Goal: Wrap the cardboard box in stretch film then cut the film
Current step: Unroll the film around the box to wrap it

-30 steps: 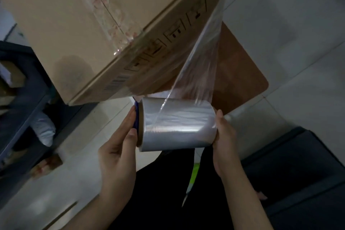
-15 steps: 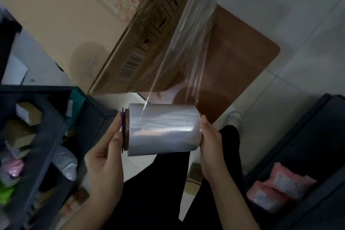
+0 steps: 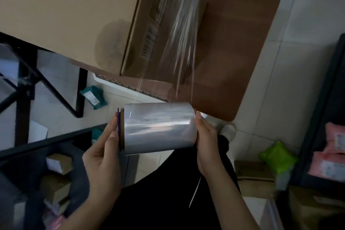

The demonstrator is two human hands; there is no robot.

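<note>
A large brown cardboard box (image 3: 61, 17) fills the upper left and stands on a brown table top (image 3: 239, 47). I hold a stretch film roll (image 3: 158, 127) level below the box, gripped by its two ends. My left hand (image 3: 104, 157) presses the left end, which has a purple rim. My right hand (image 3: 207, 142) presses the right end. A clear sheet of film (image 3: 179, 37) runs taut from the roll up to the box's side with the barcode.
Black shelving (image 3: 28, 173) with small cartons stands at the lower left. A black table frame (image 3: 22, 88) is behind it. A dark rack (image 3: 328, 110) with pink parcels stands at the right. A green bag (image 3: 278, 157) and a teal packet (image 3: 93, 96) lie on the tiled floor.
The view has swung round the box towards its barcode side. The roll has moved along with my hands, and more film stretches between roll and box.
</note>
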